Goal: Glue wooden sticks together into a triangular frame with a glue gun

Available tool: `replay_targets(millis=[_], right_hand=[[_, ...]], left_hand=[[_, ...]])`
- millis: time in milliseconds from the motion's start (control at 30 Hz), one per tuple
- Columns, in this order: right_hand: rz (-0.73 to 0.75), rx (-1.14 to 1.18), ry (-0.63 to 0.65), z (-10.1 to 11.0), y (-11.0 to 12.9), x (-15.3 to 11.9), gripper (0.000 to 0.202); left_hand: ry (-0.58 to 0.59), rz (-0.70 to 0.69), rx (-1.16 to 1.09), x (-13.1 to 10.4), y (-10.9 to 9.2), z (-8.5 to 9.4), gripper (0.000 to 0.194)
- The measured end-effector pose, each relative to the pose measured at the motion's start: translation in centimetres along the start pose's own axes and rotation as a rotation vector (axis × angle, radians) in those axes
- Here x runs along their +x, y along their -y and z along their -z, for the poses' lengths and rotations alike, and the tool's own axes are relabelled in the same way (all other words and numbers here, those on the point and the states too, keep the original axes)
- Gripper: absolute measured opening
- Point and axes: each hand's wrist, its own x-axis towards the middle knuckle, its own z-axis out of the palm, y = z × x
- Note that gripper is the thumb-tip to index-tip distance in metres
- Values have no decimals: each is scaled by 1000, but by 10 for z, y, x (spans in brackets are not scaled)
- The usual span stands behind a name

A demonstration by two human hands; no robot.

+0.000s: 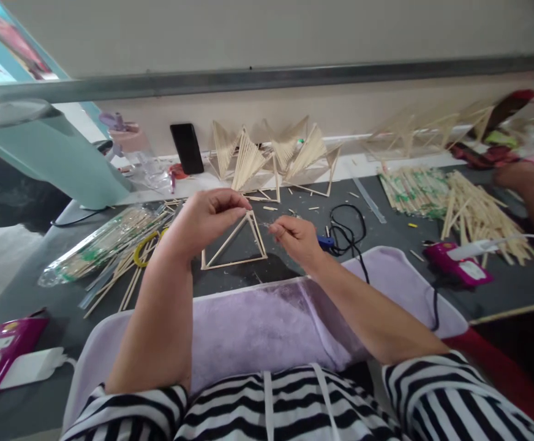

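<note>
A pyramid-like frame of thin wooden sticks (234, 265) stands on the dark table in front of me. My left hand (209, 217) reaches over it from the left, with fingers and thumb closed on its top corner. Just to the right of the frame is my right hand (297, 240), its fingertips pinched together. Thin, pale strands seem to show at those fingertips, too fine to name. Beside the right wrist lies a blue tool (326, 242), partly hidden, near a coiled black cord (347, 226).
Stick models with fanned sides (251, 162) line the wall beside a black phone (187, 149). Bagged sticks (106, 242), yellow-handled scissors (142, 251) and a teal tumbler (60, 153) are left. Loose sticks (473, 208), a magenta device (460, 263) and another person's arm (531, 190) are right.
</note>
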Motion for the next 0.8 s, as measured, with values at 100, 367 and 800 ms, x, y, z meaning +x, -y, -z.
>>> replay_targets(millis=[100, 367, 800], right_hand=[[22, 96, -11, 10, 14, -7, 48], [134, 13, -6, 31, 32, -9, 50], [64, 222, 5, 69, 16, -4, 43]], left_hand=[[60, -107, 193, -9, -20, -7, 18], [116, -192, 282, -13, -35, -37, 13], [87, -141, 496, -25, -52, -13, 24]])
